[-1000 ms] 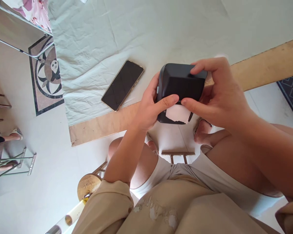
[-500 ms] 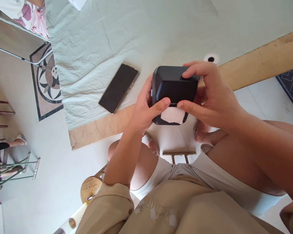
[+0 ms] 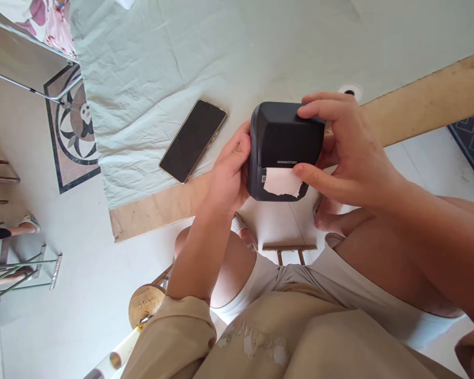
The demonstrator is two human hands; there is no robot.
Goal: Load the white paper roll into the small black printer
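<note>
Between my two hands is a black label printer (image 3: pixel 286 137) marked NIIMBOT, held above the table's front edge. A torn-edged piece of white paper (image 3: pixel 282 182) sticks out of its front slot. My left hand (image 3: pixel 233 168) grips the printer's left side, its thumb resting along that side. My right hand (image 3: pixel 339 142) holds the right side, fingers on the top corner and the thumb tip at the paper's upper right corner. Left of the printer, a smartphone (image 3: pixel 193 141) with a dark screen lies on the cloth. Partly behind my right hand is a white roll with a black core (image 3: pixel 351 92).
A pale green cloth (image 3: pixel 142 95) covers the table, whose bare wooden edge (image 3: pixel 161 208) shows along the front. Below left stands a round wooden stool (image 3: pixel 146 304). A person's foot (image 3: pixel 30 225) and a folding metal frame (image 3: pixel 27 271) are at far left.
My left thumb has moved off the printer's front to its left side, uncovering more of the paper and the brand lettering. The right hand keeps its hold; the view has shifted slightly.
</note>
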